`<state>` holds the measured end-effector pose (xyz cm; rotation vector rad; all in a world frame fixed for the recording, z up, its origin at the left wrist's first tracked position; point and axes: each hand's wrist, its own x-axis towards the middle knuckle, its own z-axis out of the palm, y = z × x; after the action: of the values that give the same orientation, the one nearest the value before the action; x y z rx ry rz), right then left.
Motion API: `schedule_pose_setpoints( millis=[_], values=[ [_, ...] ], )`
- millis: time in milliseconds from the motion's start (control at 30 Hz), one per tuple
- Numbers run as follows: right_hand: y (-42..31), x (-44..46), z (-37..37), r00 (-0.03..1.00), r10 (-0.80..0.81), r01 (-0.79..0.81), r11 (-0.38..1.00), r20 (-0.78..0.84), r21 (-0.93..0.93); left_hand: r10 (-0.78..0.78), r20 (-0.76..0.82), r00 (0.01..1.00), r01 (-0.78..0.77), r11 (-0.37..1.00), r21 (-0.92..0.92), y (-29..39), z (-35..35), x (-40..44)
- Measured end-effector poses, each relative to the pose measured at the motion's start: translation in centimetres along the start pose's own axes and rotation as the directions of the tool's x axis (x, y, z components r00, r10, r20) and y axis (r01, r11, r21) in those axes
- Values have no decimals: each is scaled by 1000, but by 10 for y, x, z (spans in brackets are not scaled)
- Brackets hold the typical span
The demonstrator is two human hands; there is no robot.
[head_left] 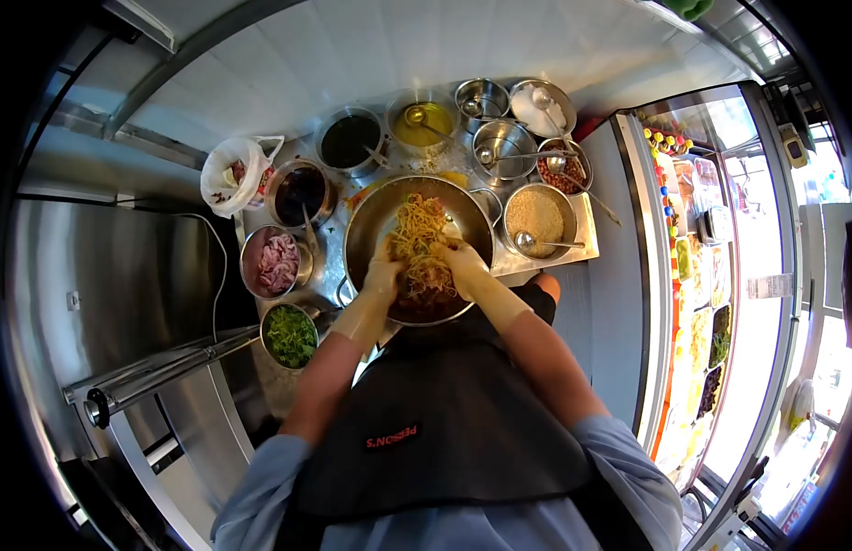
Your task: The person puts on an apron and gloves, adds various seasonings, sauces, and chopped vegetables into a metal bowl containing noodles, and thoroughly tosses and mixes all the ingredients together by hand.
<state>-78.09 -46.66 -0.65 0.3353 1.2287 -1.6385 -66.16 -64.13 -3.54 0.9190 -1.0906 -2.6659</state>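
Note:
A wide steel bowl [364, 220] stands in front of me with noodles [420, 227] and darker, sauced food at its bottom. Both hands wear thin pale gloves. My left hand [384, 273] is inside the bowl at the left of the noodles, its fingers wrapped into them. From the right, my right hand [461, 264] also reaches in, with its fingers closed round the noodles. Strands lie heaped between the two hands, and some fingertips are hidden by them.
Around the bowl stand pots of dark liquid [351, 140], yellow oil [426, 119] and sesame-like grains [534, 217]. Sliced onion [279, 264], chopped greens [290, 336] and a white plastic bag [226, 188] are at the left. A glass-fronted display case [701, 275] stands right.

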Motion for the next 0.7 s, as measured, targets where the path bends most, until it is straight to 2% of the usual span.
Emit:
schedule_pose_setpoints(
  millis=[67, 100, 133, 167, 200, 233, 300, 333, 400, 467, 500, 533, 567, 633, 667, 700],
  values=[
    [-9, -5, 13, 997, -68, 66, 997, -40, -52, -96, -107, 990, 130, 915, 382, 28, -1, -15],
    [2, -13, 22, 990, -119, 110, 989, -82, -100, -110, -39, 993, 116, 968, 225, 23, 10, -21],
    [4, -18, 35, 977, -180, 161, 975, -114, -156, -115, -43, 992, 122, 967, 226, 10, 21, -17],
    [0, -17, 48, 971, -144, 82, 950, -192, -301, -94, -92, 991, 104, 987, 121, -6, 31, -11],
    [-7, -26, 46, 970, -143, 80, 952, -196, -297, -78, -142, 987, 81, 997, 14, -16, 34, -10],
    [-18, -33, 33, 973, -143, 84, 951, -181, -298, -62, -170, 983, 107, 956, 273, -2, 18, -13],
    [-41, -36, 19, 978, -155, 107, 949, -142, -297, 94, -5, 996, -79, 865, 496, 33, 0, -26],
    [-34, -30, 18, 979, -150, 104, 950, -138, -295, 16, -107, 994, 35, 889, 457, 37, 2, -33],
    [-12, -15, 13, 959, 15, -6, 999, -282, 33, -145, -256, 956, 230, 910, 345, 28, 8, -27],
    [-7, -23, 49, 940, -30, -82, 947, -341, -311, -233, -296, 926, 318, 904, 285, 7, 17, -7],
    [-5, -20, 44, 957, -18, -45, 977, -291, -209, -145, -163, 976, 175, 966, 189, 0, 20, 4],
    [-1, -11, 32, 972, -12, -13, 995, -236, -103, -34, -112, 993, 64, 961, 269, 0, 6, 6],
    [-9, -12, 12, 977, 57, -86, 987, -206, -134, 76, -59, 995, -52, 939, 339, 10, 4, 2],
    [-4, -15, 7, 984, -10, 1, 999, -177, -53, -192, -176, 966, 238, 923, 301, 50, 9, -19],
    [-4, -19, 6, 986, -44, 43, 999, -162, -11, -342, -250, 906, 411, 853, 322, 36, -14, -6],
    [-1, -12, 22, 969, -1, -49, 979, -247, -196, 31, 88, 996, -80, 762, 642, 6, -25, -1]
  ],
)
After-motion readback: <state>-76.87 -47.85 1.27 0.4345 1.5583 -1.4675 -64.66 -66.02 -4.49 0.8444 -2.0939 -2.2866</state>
